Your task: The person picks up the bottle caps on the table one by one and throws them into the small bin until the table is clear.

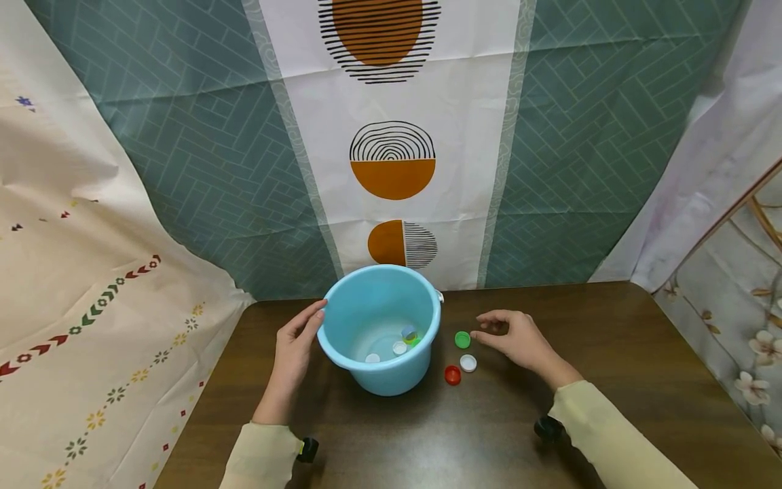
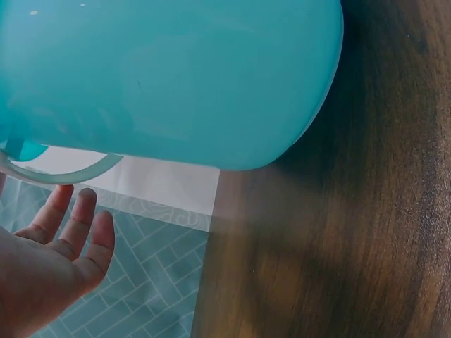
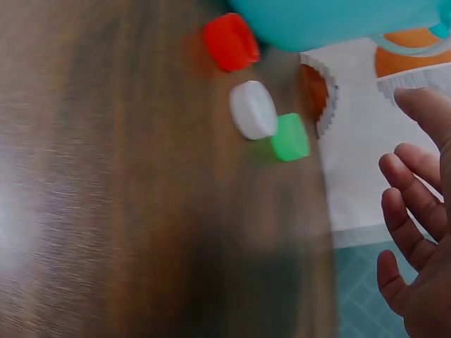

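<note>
A light blue bucket stands on the table with several small caps inside, among them a white cap. At its left rim my left hand holds the edge between thumb and index finger. The other fingers of the left hand hang loose below the pale handle. To the bucket's right lie a green cap, a white cap and a red cap. My right hand hovers beside the green cap, fingers loosely bent, nothing between them.
The dark wooden table extends around the bucket. A patterned cloth hangs behind its back edge. Pale flowered fabric borders the left side. Dark wrist cameras sit on both sleeves.
</note>
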The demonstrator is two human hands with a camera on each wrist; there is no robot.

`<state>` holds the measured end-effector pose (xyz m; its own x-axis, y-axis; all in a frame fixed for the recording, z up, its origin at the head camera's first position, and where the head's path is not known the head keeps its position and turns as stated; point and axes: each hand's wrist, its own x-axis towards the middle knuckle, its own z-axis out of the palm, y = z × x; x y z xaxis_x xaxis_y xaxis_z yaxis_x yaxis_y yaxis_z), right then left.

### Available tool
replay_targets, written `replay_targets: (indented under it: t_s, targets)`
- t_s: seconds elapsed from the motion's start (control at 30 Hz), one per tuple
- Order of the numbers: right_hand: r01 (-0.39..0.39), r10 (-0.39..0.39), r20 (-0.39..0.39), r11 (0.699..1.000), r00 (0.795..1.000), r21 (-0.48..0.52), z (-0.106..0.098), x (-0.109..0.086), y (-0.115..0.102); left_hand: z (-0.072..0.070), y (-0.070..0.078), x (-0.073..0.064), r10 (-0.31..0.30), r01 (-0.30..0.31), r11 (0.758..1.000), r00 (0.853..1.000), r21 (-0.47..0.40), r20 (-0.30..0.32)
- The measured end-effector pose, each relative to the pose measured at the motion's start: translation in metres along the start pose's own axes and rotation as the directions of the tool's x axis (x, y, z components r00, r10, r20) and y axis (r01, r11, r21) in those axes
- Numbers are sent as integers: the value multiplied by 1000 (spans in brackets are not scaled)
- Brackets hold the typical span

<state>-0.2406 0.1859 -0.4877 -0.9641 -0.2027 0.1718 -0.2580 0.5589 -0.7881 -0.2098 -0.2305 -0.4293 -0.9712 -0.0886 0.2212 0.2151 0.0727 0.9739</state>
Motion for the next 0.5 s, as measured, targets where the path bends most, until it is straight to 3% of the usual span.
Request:
replay_targets:
  t_s: [0.2, 0.5]
  targets:
    - [-50, 48, 70, 999, 996, 16, 14, -6, 9, 3, 11, -5, -9, 9, 1000, 1000, 19, -1]
    - [-69, 71, 141, 997, 987, -23, 24, -9, 14, 3, 9, -3, -6, 6, 1000, 1000, 1, -1]
